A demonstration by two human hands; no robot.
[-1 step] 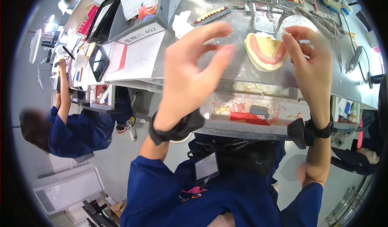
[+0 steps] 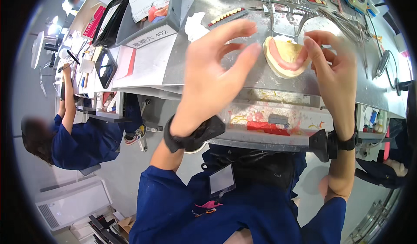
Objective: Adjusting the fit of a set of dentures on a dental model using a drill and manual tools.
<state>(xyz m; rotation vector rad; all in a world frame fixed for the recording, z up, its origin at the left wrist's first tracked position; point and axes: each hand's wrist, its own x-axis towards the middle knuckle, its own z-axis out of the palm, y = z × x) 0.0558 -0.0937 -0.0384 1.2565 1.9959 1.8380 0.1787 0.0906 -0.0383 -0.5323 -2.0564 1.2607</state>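
Observation:
On the metal bench ahead of me sits a yellow dental cast with a curved pink wax rim along its arch. My left hand hovers left of the cast, fingers curved and apart, with nothing in it. At the cast's right edge, my right hand has its fingers curled and its thumb and forefinger tips together. Whatever lies between those tips is too small or hidden to make out. Behind the cast stands a metal articulator.
A strip of artificial teeth and a crumpled tissue lie at back left. Metal instruments lie at right. Below the bench edge, an open drawer holds red wax and scraps. A grey bin stands left; a co-worker sits beyond.
My left hand has shifted a little to the right and up, nearer the cast. My right hand and the cast stay almost where they were.

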